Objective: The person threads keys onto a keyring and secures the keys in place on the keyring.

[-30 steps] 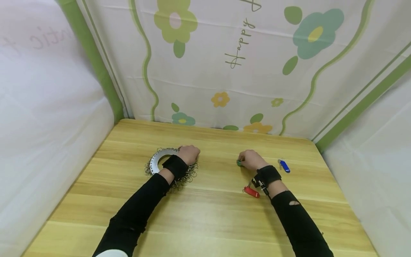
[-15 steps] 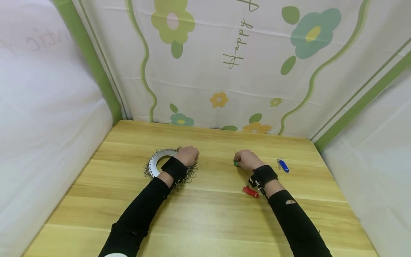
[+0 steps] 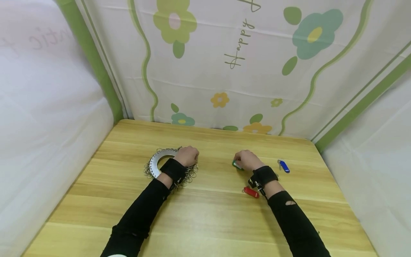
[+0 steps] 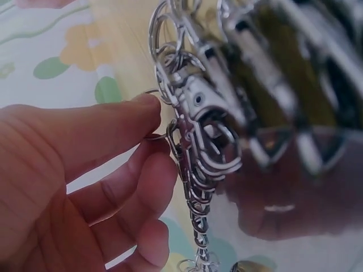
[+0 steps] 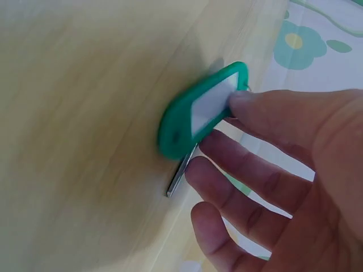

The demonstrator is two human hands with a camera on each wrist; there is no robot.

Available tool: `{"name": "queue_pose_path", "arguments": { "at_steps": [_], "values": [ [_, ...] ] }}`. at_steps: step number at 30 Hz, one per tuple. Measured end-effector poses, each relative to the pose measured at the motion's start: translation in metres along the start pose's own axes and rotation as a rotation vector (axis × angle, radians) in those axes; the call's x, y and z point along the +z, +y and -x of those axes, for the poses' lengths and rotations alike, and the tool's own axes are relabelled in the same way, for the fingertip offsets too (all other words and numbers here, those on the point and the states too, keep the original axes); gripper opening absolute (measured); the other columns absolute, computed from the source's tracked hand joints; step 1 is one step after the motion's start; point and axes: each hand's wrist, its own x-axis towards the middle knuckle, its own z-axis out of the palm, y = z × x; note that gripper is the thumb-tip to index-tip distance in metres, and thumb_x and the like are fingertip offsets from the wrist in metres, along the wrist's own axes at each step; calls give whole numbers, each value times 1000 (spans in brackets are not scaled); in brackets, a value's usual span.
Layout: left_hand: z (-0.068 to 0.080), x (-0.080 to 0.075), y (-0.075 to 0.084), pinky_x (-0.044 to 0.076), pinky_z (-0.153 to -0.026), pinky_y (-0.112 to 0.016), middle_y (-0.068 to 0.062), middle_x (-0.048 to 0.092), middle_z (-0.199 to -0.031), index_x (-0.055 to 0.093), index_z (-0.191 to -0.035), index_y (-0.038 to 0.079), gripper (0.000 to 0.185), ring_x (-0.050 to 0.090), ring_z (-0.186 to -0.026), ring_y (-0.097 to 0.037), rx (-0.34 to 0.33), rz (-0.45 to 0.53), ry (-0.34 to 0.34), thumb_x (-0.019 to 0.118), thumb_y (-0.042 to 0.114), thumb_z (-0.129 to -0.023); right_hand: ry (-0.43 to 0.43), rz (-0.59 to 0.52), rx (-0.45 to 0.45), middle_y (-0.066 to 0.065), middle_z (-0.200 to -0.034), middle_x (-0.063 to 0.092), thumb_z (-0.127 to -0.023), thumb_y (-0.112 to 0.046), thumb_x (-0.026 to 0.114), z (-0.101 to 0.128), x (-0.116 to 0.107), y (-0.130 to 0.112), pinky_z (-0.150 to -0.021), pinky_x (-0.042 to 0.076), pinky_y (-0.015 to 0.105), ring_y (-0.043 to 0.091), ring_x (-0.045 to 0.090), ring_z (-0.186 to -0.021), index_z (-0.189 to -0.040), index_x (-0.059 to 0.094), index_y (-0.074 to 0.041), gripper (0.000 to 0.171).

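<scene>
In the head view my left hand (image 3: 187, 156) is at the right side of a flat silver key ring (image 3: 155, 162) edged with many small metal loops. The left wrist view has its thumb and index finger pinching a thin wire loop (image 4: 154, 136), beside a row of metal clasps (image 4: 198, 102). My right hand (image 3: 248, 159) holds a green key tag (image 5: 176, 122) with a white label between thumb and fingers. Below the tag a key's metal shaft (image 5: 180, 174) sticks out; the rest of that key is hidden behind the tag and fingers.
A red key tag (image 3: 251, 192) lies on the wooden table (image 3: 205, 221) just in front of my right wrist. Further right is a blue key tag (image 3: 284, 166) with a key. White flowered cloth (image 3: 205, 71) encloses the table at the back and sides.
My right hand has shifted slightly left, and the green key tag has turned so its white label shows in the head view. The left hand stays at the key ring.
</scene>
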Motion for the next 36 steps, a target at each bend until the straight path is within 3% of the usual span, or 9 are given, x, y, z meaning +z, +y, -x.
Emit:
{"name": "queue_pose_path", "arguments": {
  "at_steps": [8, 15, 26, 36],
  "values": [
    [0, 4, -4, 20, -58, -30, 2, 16, -59, 29, -61, 13, 41, 13, -56, -14, -25, 82, 18, 52, -3, -90, 31, -5, 46, 4, -83, 64, -93, -12, 59, -4, 4, -3, -67, 46, 32, 15, 54, -69, -92, 69, -6, 12],
    [-3, 9, -7, 27, -60, -31, 1, 30, -57, 45, -62, 13, 33, 24, -55, -13, -52, 101, 6, 50, -1, -92, 35, -61, 119, 5, -81, 55, -92, -11, 55, -7, 7, -2, -60, 42, 30, 19, 50, -69, -87, 64, -7, 12],
    [-3, 4, -8, 33, -61, -30, -1, 46, -63, 58, -71, 10, 22, 38, -57, -14, -77, 105, -15, 55, 0, -90, 183, -263, 107, 10, -92, 57, -91, -10, 56, -3, 1, -3, -63, 45, 32, 21, 52, -74, -92, 65, -2, 12],
    [-5, 2, -7, 34, -61, -31, -1, 49, -64, 59, -74, 9, 20, 40, -56, -14, -77, 143, -32, 54, 0, -90, 304, -394, 103, 9, -97, 60, -93, -13, 56, 3, 0, -8, -69, 45, 37, 23, 54, -82, -95, 63, -7, 9]
  ]
}}
